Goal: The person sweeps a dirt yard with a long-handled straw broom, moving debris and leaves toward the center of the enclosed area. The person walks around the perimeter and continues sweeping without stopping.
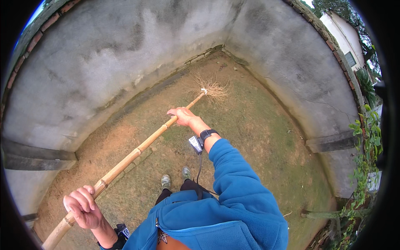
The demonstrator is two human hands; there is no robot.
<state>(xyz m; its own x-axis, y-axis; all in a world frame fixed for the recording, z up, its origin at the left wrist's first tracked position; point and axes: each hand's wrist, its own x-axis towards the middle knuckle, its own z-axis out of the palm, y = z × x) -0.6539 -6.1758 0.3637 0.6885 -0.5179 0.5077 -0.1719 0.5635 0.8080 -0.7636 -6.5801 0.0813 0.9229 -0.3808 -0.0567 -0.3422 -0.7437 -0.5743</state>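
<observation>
A long bamboo pole runs slantwise from the lower left up to the middle. It is the handle of a broom whose twig head is fanned out on the ground, bound with a white tie. My left hand is closed around the thick lower part of the handle. Farther up, near the twigs, my right hand holds the handle, its palm over the bamboo and the thumb side partly hidden. Each wrist wears a black strap with a small device.
Grey plastered walls meet in a corner beyond the broom. A few small bits of debris lie near that corner. Green climbing plants and a branch stand at the right. My shoes are on the mossy dirt ground.
</observation>
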